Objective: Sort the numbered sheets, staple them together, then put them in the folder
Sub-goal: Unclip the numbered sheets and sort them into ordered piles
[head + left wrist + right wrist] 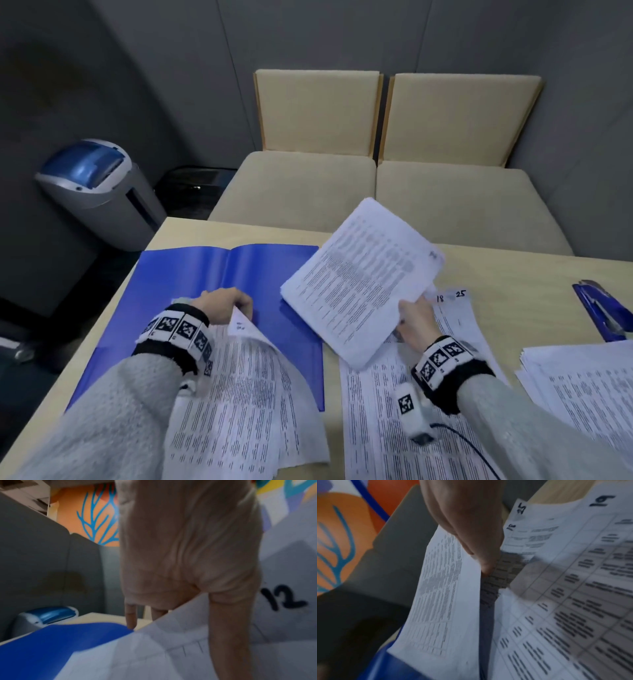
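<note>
An open blue folder (205,274) lies on the table at the left. A pile of printed sheets (239,411) rests on its near half. My left hand (222,305) pinches the top corner of the upper sheet, marked 12 (284,597), and lifts it; the thumb (228,628) lies on the paper. My right hand (416,318) grips a bundle of sheets (363,281) by its near edge and holds it tilted in the air over the folder's right edge. Below it lie sheets marked 18 (440,298) and 25 (460,294). A sheet marked 19 (600,501) shows in the right wrist view.
A blue stapler (603,315) lies near the table's right edge. Another stack of sheets (582,387) sits at the near right. A grey and blue shredder bin (96,192) stands on the floor left of the table. Two beige chairs (376,154) face the far edge.
</note>
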